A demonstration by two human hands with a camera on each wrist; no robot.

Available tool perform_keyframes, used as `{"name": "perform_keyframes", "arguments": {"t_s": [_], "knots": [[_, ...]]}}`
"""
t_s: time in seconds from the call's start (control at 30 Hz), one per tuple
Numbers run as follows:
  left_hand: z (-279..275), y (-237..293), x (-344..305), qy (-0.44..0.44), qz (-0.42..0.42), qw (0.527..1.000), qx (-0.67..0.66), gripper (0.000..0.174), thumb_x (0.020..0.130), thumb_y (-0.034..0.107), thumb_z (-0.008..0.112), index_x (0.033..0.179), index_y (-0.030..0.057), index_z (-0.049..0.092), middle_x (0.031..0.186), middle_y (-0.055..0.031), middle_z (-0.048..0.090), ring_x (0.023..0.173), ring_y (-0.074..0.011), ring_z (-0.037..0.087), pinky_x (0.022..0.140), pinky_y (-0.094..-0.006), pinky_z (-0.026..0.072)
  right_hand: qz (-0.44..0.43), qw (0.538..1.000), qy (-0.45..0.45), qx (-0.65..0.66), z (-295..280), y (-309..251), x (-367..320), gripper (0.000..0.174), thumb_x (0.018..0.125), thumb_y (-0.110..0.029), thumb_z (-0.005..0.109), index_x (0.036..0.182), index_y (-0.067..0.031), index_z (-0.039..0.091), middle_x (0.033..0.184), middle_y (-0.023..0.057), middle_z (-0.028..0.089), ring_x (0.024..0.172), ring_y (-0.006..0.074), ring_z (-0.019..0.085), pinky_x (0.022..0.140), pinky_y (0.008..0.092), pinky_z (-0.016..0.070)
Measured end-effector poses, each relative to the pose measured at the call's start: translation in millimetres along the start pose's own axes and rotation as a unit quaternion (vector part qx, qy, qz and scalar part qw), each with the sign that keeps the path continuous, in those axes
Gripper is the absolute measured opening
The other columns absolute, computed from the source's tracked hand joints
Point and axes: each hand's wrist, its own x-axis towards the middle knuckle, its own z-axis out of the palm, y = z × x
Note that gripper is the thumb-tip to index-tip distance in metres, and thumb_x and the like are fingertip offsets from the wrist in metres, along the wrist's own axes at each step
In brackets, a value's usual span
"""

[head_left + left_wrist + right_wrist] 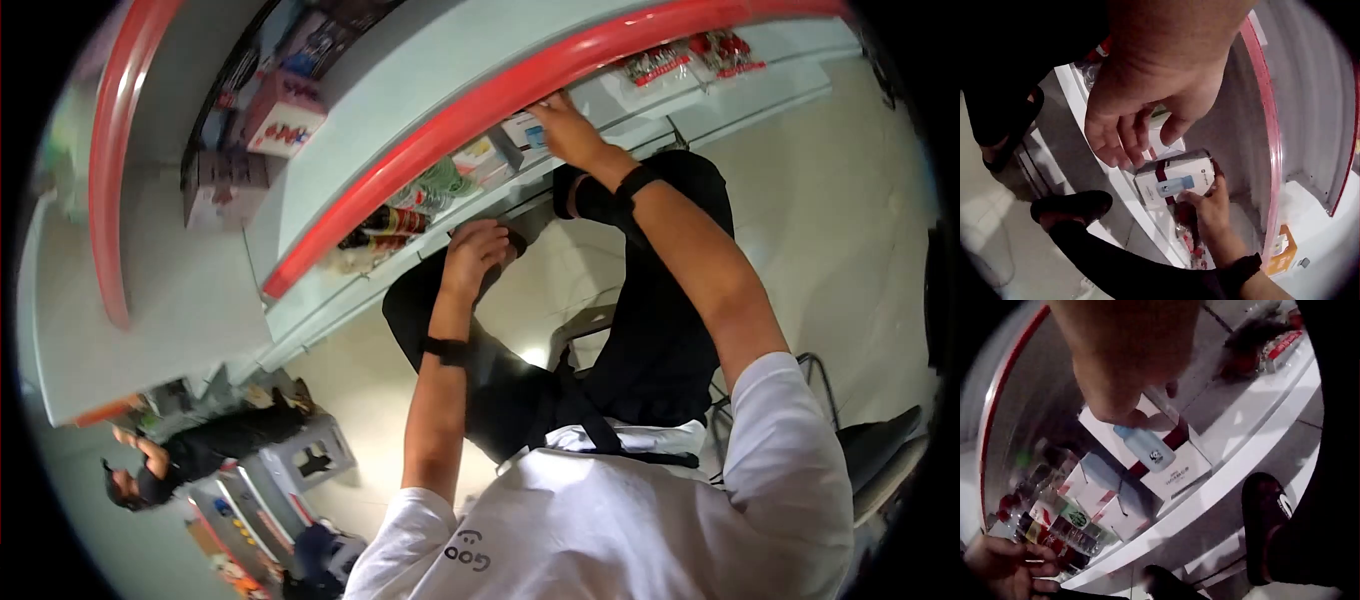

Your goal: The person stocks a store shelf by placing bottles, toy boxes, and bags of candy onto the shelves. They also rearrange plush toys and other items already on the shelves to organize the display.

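Note:
A white box (1175,178) with a dark red band and a pale blue bottle printed on it sits on the low shelf (1210,487). My right hand (575,132) grips its end, the thumb on the printed face and the other fingers partly hidden behind. My left hand (476,257) hangs in front of the shelf near my knee, fingers loosely bent and holding nothing. Beside the large box stand smaller white boxes (1113,500). Past them are several bottles (1075,519), some clear with green and some dark with red labels.
A red-edged upper shelf (450,140) runs just above my hands. Red-and-clear snack packets (655,66) lie to the right of the box. A pink box (287,115) stands higher up at left. Another person (200,445) is at the lower left, by a grey stool (330,440).

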Motion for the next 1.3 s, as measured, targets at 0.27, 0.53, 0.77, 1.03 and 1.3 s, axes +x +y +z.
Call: {"name": "perform_keyframes", "arguments": {"t_s": [0.27, 0.53, 0.77, 1.03, 1.3], "knots": [[-1.2, 1.0, 4.8, -0.052, -0.075, 0.994, 0.067, 0.032, 0.088, 0.021, 0.058, 0.115, 0.0063, 0.056, 0.109, -0.0098, 0.062, 0.100, -0.0227, 0.059, 0.087, -0.0373, 0.0460, 0.280, 0.959, -0.031, -0.024, 26.8, 0.7, -26.6, 0.058, 0.071, -0.001, 0.063, 0.123, 0.0092, 0.040, 0.113, 0.0280, 0.052, 0.101, 0.0405, 0.055, 0.085, 0.0439, 0.0482], [11.2, 10.5, -4.5, -0.019, -0.135, 0.979, 0.151, 0.035, 0.090, 0.027, 0.058, 0.117, 0.0049, 0.052, 0.110, -0.0099, 0.060, 0.103, -0.0224, 0.058, 0.088, -0.0377, 0.0461, 0.458, 0.878, -0.045, 0.131, 21.2, -11.2, -22.7, 0.019, 0.075, -0.010, 0.059, 0.090, -0.0040, 0.070, 0.090, 0.0165, 0.068, 0.086, 0.0322, 0.067, 0.075, 0.0415, 0.0533], [15.0, 15.3, -15.9, 0.003, -0.145, 0.981, 0.126, 0.033, 0.091, 0.023, 0.055, 0.118, 0.0036, 0.052, 0.108, -0.0104, 0.061, 0.100, -0.0220, 0.058, 0.085, -0.0365, 0.0472, 0.483, 0.857, -0.028, 0.178, 36.6, -5.0, -7.0, 0.022, 0.073, -0.014, 0.062, 0.089, -0.0003, 0.068, 0.089, 0.0200, 0.067, 0.088, 0.0340, 0.066, 0.077, 0.0403, 0.0530], [-5.8, 58.0, -66.0, 0.068, -0.089, 0.981, 0.157, 0.037, 0.093, 0.026, 0.052, 0.123, 0.0055, 0.051, 0.118, -0.0126, 0.058, 0.110, -0.0260, 0.054, 0.094, -0.0426, 0.0410, 0.387, 0.909, -0.098, 0.122, 80.7, 36.4, 65.3, 0.034, 0.084, -0.014, 0.053, 0.116, -0.0049, 0.057, 0.111, 0.0217, 0.060, 0.100, 0.0333, 0.063, 0.081, 0.0401, 0.0533], [-86.9, 47.2, -122.6, 0.044, -0.069, 0.996, -0.032, 0.055, 0.092, 0.034, 0.054, 0.138, 0.0096, 0.035, 0.133, -0.0131, 0.046, 0.119, -0.0317, 0.047, 0.096, -0.0485, 0.0399, 0.368, 0.917, 0.001, 0.155, 108.5, 56.3, 98.6, 0.048, 0.095, -0.012, 0.036, 0.142, -0.0098, 0.028, 0.128, 0.0236, 0.047, 0.111, 0.0378, 0.055, 0.090, 0.0433, 0.0503]]}}
